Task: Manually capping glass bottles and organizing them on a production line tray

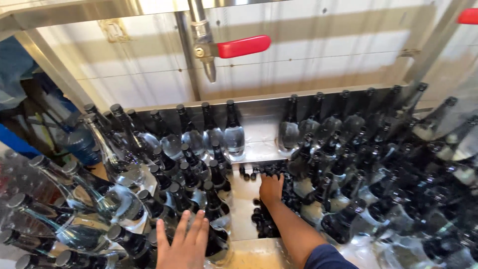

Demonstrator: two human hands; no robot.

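Right hand (270, 188) is clutching black caps (266, 219) at centre frame, left hand (184, 244) hovering open (risking toppling crowded bottles (199, 164))

Loose black bottle caps (266, 219) heaped on a steel tray, flanked by upright clear glass bottles (211, 199) with black capped necks, packed close together.

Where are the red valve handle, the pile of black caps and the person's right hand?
Red valve handle (243, 46), head view: middle of the red lever.
Pile of black caps (264, 224), head view: caps left of the forearm.
Right hand (271, 188), head view: back of the hand, on the caps.
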